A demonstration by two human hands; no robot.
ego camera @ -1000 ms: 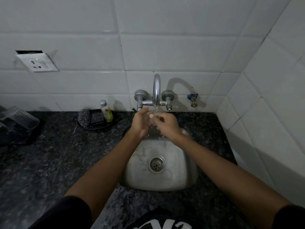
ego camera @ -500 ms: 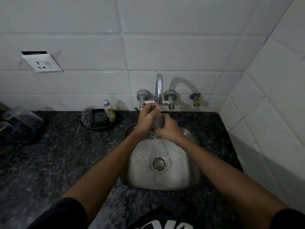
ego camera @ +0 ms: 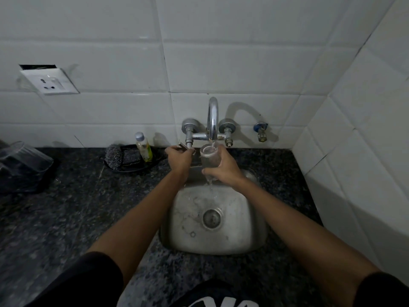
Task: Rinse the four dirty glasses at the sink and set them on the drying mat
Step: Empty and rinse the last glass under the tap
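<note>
From my remote seat, the nearest thing was the steel sink, sunk into the dark speckled counter, its round drain near the middle of the basin. Both bare forearms reached out over the sink's near rim. At the sink's far edge my right hand had its fingers and thumb wrapped round a clear glass, held tilted with its mouth up under the faucet spout; a thin stream fell into the glass and water spilled from it down into the basin. Just left of the glass, my left hand gripped the faucet's left tap handle, fingers curled round it. Left of the sink, against the wall, a dark tray held a scrubber and a small bottle of yellow liquid. Far left of the sink, at the counter's edge, lay clear glassware on something dark; I could not tell the pieces apart. Above that, a white socket sat on the tiled wall.
</note>
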